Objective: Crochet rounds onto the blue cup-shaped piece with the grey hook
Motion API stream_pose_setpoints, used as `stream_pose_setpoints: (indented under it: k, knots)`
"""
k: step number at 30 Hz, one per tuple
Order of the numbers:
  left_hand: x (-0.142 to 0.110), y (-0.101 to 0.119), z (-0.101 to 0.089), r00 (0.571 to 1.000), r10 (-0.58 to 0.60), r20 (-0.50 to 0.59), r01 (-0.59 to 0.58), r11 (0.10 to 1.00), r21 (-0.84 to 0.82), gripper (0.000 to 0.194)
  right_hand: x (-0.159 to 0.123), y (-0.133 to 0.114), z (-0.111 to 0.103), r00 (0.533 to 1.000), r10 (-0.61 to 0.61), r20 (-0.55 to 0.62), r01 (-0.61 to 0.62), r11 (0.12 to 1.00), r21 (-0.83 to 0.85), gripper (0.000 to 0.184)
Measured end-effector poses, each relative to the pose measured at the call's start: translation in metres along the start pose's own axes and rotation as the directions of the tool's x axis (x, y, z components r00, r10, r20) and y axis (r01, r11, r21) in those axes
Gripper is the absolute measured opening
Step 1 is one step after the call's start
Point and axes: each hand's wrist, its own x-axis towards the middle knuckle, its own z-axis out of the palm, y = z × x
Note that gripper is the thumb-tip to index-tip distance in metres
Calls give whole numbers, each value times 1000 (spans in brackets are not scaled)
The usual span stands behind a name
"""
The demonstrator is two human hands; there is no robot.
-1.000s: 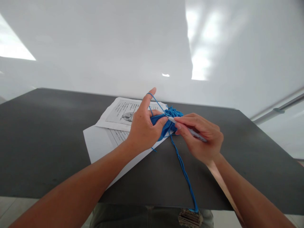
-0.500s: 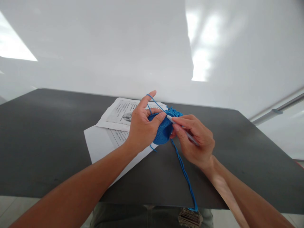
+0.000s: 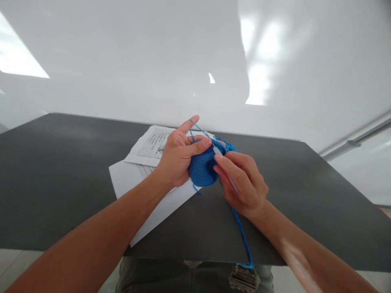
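Note:
A round blue crochet piece is pinched at its upper edge by my left hand, thumb on the near side. Blue yarn loops over the raised left index finger and runs down to the work. My right hand grips a crochet hook with a pale grey handle, its thin tip at the edge of the stitches. Behind the piece lies a loose tangle of blue yarn, partly hidden. A short yarn tail pokes out below.
Printed sheets and blank white paper lie under and left of my hands on the dark table. Blue strands trail over the near table edge towards my lap. A glossy white wall stands behind.
My right hand has moved left and slightly down, turning the hook steeper. The crochet piece has tilted, showing more of its round face. My left hand has shifted slightly left.

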Motion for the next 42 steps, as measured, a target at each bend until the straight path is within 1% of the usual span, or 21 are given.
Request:
stream_pose_setpoints:
  k: [2,4,8,13,17,20,22,24,27,29,30,33,35,38,42]
  knots:
    - [0,3,-1,999,-16,27,17,1000,-15,128,2,4,-3,998,-56,14,56,998,14,52]
    - [2,5,-4,999,-25,43,26,1000,-8,127,5,8,-6,997,-76,31,74,996,58,56]
    - [5,9,-11,998,-14,55,10,997,71,124,7,16,-12,997,-39,72,29,991,130,61]
    - [8,11,-15,999,-3,36,-2,990,138,121,9,22,-18,993,-36,110,16,984,180,55]
    - [10,12,-17,1000,0,25,-5,980,200,126,11,26,-22,986,-85,143,59,983,175,49]
    - [12,12,-19,1000,8,20,-13,964,266,127,13,29,-25,976,-140,165,117,983,139,44]
    - [14,12,-21,999,26,20,-31,945,326,125,14,31,-27,965,-180,189,163,981,104,41]
    - [15,11,-24,998,58,23,-62,904,423,121,15,32,-28,953,-208,220,192,977,92,39]
    - [16,12,-27,994,89,58,-106,793,600,111,16,34,-30,938,-227,261,201,972,124,36]
    - [15,14,-29,991,83,104,-131,739,660,105,16,35,-31,941,-203,272,167,975,148,32]
    - [15,15,-30,989,77,125,-141,730,669,104,16,35,-32,946,-175,273,133,977,166,31]
    - [14,17,-33,983,50,177,-156,737,658,103,17,35,-33,964,-40,264,-36,960,276,28]
    - [14,18,-33,979,32,204,-159,746,647,102,17,34,-33,963,72,260,-174,903,394,29]
    - [13,18,-34,971,6,239,-161,757,633,103,16,35,-33,932,233,278,-350,777,523,31]
    - [13,18,-34,962,-2,273,-170,777,606,100,15,34,-34,878,373,299,-476,633,610,30]
